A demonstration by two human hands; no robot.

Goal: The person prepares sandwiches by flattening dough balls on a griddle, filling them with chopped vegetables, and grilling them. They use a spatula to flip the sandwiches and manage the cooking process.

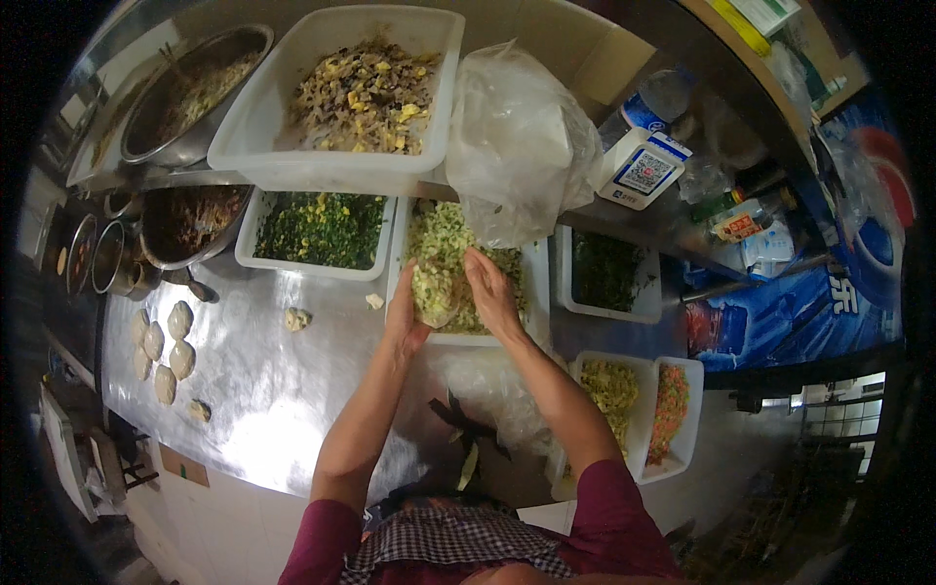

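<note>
My left hand (403, 306) cups a heaped clump of chopped pale-green vegetable filling (433, 292). A thin, translucent layer shows at the clump's lower edge; whether it is dough or plastic I cannot tell. On the clump's right side is my right hand (493, 291), its fingers extended and its palm turned inward. Contact between that hand and the clump is unclear. Both hands are over a white plastic tub (540, 292) of similar chopped filling. To the left, several pale dough balls (166, 384) lie on the steel worktop (248, 351), along with small dough scraps (297, 319).
Left of my hands stands a tub of chopped greens (314, 230); a tub of dark greens (605, 272) is at right. A raised shelf holds a large filling tub (336, 161), a plastic bag (523, 139) and a printed-code stand (640, 168). Crumpled plastic (482, 380) lies nearer me.
</note>
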